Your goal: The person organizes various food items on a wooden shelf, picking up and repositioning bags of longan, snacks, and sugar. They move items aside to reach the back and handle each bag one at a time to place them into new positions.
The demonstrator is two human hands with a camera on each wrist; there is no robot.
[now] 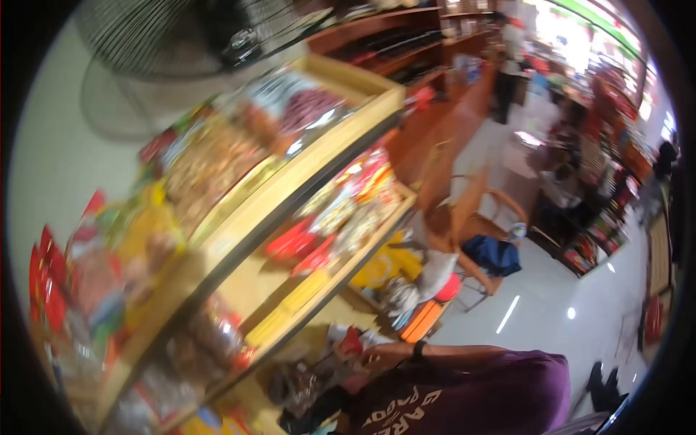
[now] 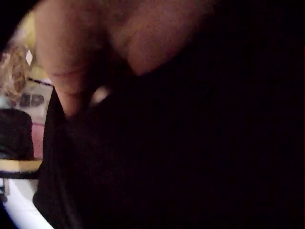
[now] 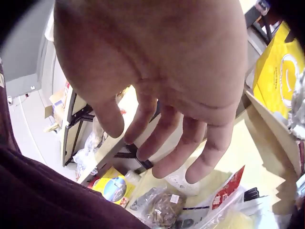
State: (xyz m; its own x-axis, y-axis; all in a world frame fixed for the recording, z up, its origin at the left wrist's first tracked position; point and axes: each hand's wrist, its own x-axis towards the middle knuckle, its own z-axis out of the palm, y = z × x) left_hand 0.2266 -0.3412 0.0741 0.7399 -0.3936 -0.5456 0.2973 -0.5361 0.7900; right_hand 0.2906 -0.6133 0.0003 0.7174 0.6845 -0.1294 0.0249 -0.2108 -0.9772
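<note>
My right hand [image 3: 157,81] hangs palm-on in the right wrist view, its fingers loosely bent and spread over a shelf board. Nothing shows in its grasp. Below the fingertips lie a clear bag of brown dried goods [image 3: 166,208] and a red and white packet [image 3: 228,188]. In the head view the same hand [image 1: 378,357] reaches over the lower shelf beside a purple shirt [image 1: 471,388]. Dark cloth [image 2: 167,162] fills most of the left wrist view. My left hand [image 2: 71,57] is against it, fingertips hidden; whether it grips the cloth I cannot tell.
A tiered wooden display shelf [image 1: 304,141] holds bagged snacks and dried foods. A yellow bag [image 1: 388,267] stands by its far end. Beyond are a wooden chair [image 1: 464,210] with a blue cloth [image 1: 491,255] and a glossy floor. A fan [image 1: 156,36] stands at upper left.
</note>
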